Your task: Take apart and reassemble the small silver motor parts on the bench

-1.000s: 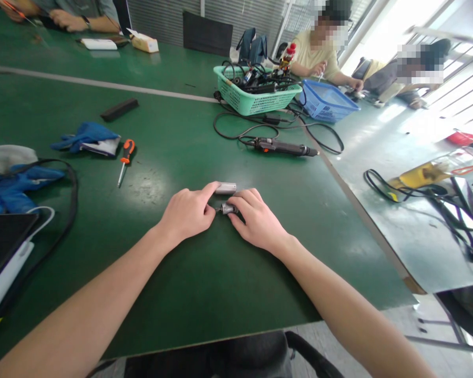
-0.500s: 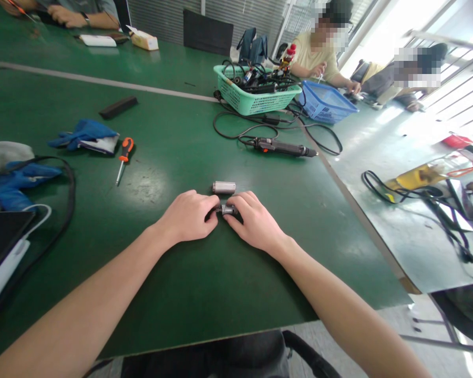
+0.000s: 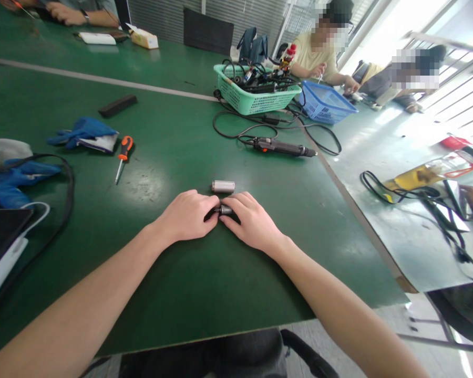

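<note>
Near the front of the green table (image 3: 205, 294), my left hand (image 3: 191, 215) and my right hand (image 3: 252, 218) meet over a small dark metal cylindrical part (image 3: 225, 210). The fingertips of my left hand pinch its left end. My right thumb and fingers close round its other end and hide much of it. Just beyond my fingers lies a short silver metal cylinder (image 3: 223, 187) on its side, touched by neither hand. Farther off rests a black electric screwdriver (image 3: 281, 147) with a cable.
An orange-and-black screwdriver (image 3: 124, 155), a blue glove (image 3: 84, 134) and a dark bar (image 3: 118, 106) lie to the left. At the back stand a green basket (image 3: 256, 102) of tools and cables and a blue basket (image 3: 327, 105). Other people sit around the tables.
My right fingers have shifted slightly left along the dark metal part and cover more of it. My left hand keeps its pinch. The silver cylinder has stayed in place.
</note>
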{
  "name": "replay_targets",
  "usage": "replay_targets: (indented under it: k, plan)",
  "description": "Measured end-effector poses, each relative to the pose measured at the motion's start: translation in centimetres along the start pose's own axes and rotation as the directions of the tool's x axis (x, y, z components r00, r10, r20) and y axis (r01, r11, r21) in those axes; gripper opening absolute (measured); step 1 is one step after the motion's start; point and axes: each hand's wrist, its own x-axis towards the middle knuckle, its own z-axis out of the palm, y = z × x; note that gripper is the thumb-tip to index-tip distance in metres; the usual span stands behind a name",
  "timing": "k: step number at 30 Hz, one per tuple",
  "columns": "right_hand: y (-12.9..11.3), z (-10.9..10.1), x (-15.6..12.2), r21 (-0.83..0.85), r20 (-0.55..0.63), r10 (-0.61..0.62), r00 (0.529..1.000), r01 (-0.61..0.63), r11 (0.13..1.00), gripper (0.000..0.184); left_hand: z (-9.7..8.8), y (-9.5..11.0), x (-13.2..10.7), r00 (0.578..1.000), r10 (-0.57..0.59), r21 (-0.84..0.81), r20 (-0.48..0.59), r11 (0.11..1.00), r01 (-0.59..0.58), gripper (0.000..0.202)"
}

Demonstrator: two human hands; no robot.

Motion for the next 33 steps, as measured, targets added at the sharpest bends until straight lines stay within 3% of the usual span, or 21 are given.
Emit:
replay_targets:
  k: [33]
  plan:
    - [0.33, 0.39, 0.03, 0.011, -0.025, 0.008, 1.000, -0.007, 1.000, 0.023, 0.48, -0.13, 0.06, 1.000, 0.003, 0.031, -0.024, 1.000, -0.002, 0.015]
